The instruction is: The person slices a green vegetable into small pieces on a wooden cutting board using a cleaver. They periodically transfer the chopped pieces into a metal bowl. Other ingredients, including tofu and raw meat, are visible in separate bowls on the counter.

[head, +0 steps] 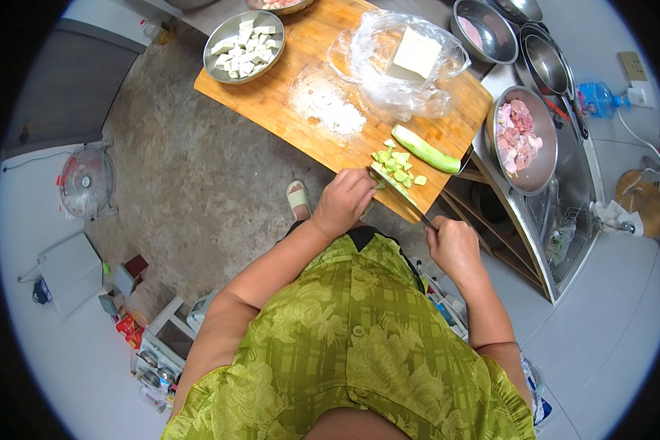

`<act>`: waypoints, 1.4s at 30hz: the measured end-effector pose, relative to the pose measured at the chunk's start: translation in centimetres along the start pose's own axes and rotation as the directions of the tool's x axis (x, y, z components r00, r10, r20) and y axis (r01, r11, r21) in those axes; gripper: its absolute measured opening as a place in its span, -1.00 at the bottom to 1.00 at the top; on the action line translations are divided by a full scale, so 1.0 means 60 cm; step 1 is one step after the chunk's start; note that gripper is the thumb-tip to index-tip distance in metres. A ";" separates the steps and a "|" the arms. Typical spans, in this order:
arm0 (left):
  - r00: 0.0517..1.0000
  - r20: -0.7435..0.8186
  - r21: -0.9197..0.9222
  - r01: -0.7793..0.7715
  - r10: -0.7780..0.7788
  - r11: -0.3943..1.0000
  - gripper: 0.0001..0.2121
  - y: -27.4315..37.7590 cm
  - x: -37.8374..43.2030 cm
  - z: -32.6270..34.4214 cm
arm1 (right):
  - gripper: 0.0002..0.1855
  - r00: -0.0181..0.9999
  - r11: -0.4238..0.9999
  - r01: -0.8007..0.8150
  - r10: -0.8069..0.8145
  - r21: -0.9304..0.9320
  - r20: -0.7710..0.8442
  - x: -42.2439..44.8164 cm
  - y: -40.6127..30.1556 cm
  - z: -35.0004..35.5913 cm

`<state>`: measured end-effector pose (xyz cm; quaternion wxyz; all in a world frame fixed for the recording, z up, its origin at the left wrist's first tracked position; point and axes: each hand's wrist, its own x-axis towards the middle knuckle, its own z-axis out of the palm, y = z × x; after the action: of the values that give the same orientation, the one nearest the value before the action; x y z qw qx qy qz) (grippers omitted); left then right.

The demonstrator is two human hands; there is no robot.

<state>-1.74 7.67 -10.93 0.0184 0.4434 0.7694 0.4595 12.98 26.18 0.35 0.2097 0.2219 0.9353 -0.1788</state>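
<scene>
My right hand (455, 247) grips the handle of a kitchen knife (410, 202), its blade angled over the near corner of a wooden cutting board (275, 99). Curled fingers of my left hand (344, 198) hold a piece of pale green vegetable (380, 186) against the blade near its tip; most of that piece is hidden. Cut chunks of the vegetable (399, 165) lie just beyond the knife. Behind them rests a longer peeled length (426, 149), perhaps cucumber or gourd. A block of tofu (418, 52) sits on a clear plastic bag (363, 71).
A metal bowl (212, 58) of cubed tofu stands at the board's left edge. To the right, a steel bowl (547, 132) of raw meat pieces rests by the sink (577, 242). More metal bowls (492, 38) are behind. An electric fan (86, 181) stands far left.
</scene>
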 end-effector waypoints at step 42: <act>0.999 -0.042 0.014 -0.006 0.006 1.000 -0.86 -0.006 -0.009 0.002 | -0.79 0.998 1.000 0.000 0.000 -0.010 0.062 0.034 -0.005 0.036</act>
<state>-1.60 7.35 -11.46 -0.0023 0.4361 0.7713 0.4635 11.85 25.72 -2.37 0.2396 0.2153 0.9292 -0.1811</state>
